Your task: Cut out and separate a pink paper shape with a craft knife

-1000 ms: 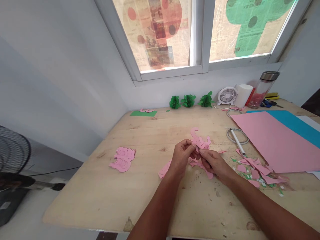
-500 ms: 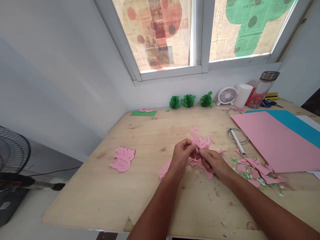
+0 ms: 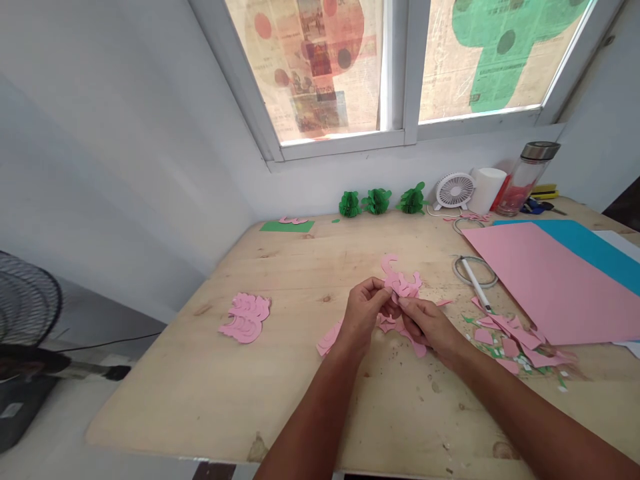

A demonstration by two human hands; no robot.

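Observation:
My left hand (image 3: 366, 312) and my right hand (image 3: 431, 327) meet above the table, fingertips pinched together on a small pink paper piece (image 3: 395, 297). Its full shape is hidden by the fingers. Just beyond the fingertips are curled pink paper cutouts (image 3: 411, 285); whether they touch the held piece I cannot tell. More pink scraps (image 3: 411, 339) lie under my hands, and a pink strip (image 3: 327, 339) is partly covered by my left wrist. Farther left sits a stack of scalloped pink paper shapes (image 3: 246, 317).
Pink, green and white offcuts (image 3: 520, 343) lie right of my hands, near a white pen-like tool (image 3: 475, 285) and a tape ring (image 3: 490, 280). Pink sheets (image 3: 555, 280) cover blue paper (image 3: 590, 247). Green paper figures (image 3: 377, 201), a small fan (image 3: 454, 192) and a bottle (image 3: 527, 180) line the back.

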